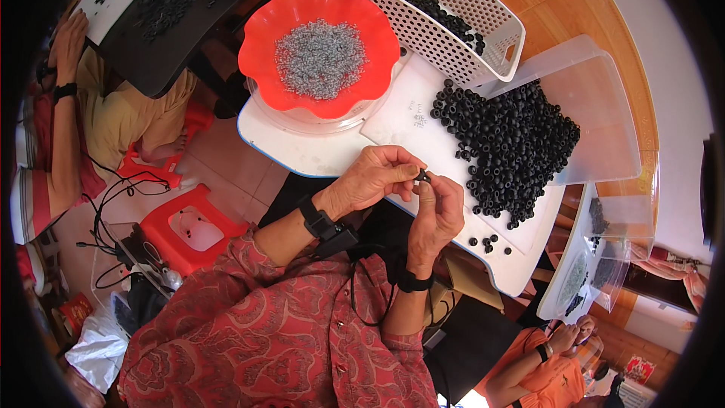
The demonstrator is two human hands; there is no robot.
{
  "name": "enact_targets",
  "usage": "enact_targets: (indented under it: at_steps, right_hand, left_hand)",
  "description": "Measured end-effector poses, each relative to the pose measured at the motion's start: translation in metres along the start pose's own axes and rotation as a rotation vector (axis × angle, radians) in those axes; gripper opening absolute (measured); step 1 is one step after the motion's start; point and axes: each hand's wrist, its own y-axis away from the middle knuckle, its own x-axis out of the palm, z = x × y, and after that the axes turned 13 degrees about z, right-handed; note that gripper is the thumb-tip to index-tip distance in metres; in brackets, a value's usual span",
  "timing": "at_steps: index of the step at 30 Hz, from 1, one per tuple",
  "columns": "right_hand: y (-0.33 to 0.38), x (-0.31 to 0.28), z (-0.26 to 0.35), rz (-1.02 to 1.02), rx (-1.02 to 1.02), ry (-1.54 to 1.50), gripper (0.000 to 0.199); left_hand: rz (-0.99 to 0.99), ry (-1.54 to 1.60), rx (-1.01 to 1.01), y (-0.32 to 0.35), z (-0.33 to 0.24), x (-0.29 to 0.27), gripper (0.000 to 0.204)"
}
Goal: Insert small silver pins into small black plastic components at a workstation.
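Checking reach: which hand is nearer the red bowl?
Left: in view, the left hand is below and right of the red bowl; the right hand is farther down and right.

Our left forearm (281, 242) slants up rightward, our right forearm (405, 316) rises more steeply — left hand (375, 175) and right hand (438, 221) nearly meeting, thumbs pinched against forefingers, other fingers curled.
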Motion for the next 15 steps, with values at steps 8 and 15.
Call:
enact_targets:
  at_steps: [8,15]
  right_hand:
    - [0.0024,0.0024,0.0038,-0.049,0.042,-0.125,0.015]
    - [0.0008,0.0001,0.004,-0.033,0.01,0.015,0.016]
  left_hand:
    - [-0.017,-0.048,0.019,-0.0012,0.0026,0.0046,0.02]
    - [-0.076,-0.145,0.029,-0.0013,0.0023,0.0084,0.021]
